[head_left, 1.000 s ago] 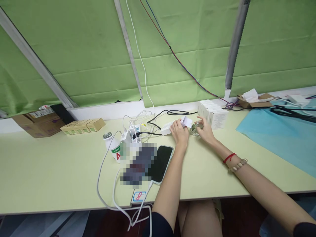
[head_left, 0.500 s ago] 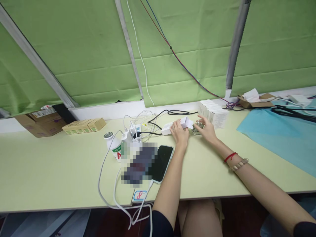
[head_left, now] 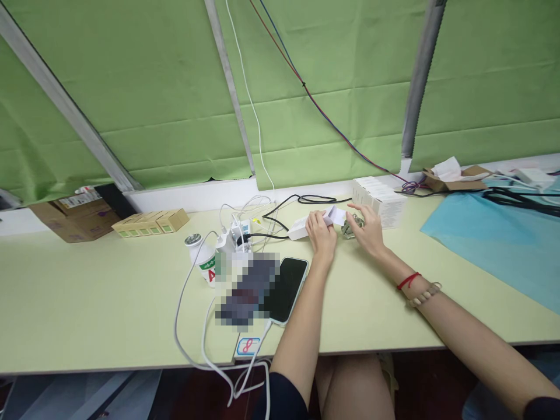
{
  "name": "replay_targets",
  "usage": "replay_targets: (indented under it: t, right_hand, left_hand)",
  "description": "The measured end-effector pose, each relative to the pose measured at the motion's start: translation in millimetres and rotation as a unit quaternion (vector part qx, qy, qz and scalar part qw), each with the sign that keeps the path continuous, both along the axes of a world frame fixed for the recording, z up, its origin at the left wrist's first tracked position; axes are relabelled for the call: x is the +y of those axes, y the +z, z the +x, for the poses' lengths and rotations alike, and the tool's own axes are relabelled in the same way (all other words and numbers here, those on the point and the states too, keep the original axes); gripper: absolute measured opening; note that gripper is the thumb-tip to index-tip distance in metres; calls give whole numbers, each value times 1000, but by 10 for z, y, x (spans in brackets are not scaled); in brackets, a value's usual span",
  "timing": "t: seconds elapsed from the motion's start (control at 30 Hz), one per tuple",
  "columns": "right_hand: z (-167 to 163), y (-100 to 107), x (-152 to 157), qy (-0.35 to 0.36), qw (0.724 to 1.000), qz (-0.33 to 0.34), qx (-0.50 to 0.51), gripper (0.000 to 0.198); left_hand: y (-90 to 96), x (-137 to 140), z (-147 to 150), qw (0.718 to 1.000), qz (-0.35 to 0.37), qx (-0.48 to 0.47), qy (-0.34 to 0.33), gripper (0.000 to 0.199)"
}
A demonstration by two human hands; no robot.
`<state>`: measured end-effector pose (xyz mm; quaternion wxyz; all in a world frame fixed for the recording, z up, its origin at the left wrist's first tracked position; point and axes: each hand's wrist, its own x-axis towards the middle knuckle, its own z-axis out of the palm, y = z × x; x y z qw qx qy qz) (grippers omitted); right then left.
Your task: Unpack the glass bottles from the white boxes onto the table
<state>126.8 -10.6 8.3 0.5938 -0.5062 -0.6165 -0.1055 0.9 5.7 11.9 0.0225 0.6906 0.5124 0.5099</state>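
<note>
ok so the left hand (head_left: 322, 234) is curled round a white box (head_left: 299, 228) at the table (head_left: 385, 303), probably light and crushable (grip mid-sides), right hand (head_left: 368, 231) half-open by a glassy thing (head_left: 346, 228), hold unclear

You're in what looks like a workshop — long bench (head_left: 109, 297) w/ a no. 8 label (head_left: 248, 346) at its front edge, open white box (head_left: 300, 228) before you, row of white boxes (head_left: 378, 201), cardboard carton (head_left: 83, 223), plugs (head_left: 225, 240) & cables (head_left: 315, 199) — green cloth (head_left: 350, 116) btwn metal posts (head_left: 422, 81) behind.
</note>
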Motion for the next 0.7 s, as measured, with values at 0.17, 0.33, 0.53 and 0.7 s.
replay_targets:
  t: [0.17, 0.33, 0.53, 0.7]
  right_hand:
    - [-72, 24, -56, 17, 997, 20, -76, 26]
    - [-102, 16, -58, 29, 990, 41, -134, 22]
    - [-126, 14, -42, 2, 987, 47, -156, 23]
    - [-99, 34, -33, -33, 994, 53, -85, 28]
  left_hand:
    - [1, -6, 12, 999, 30, 20, -28, 28]
    - [-13, -19, 41, 996, 38, 62, -51, 28]
    - [-50, -32, 72, 998, 19, 61, 26, 35]
    - [-57, -47, 49, 996, -38, 43, 65, 49]
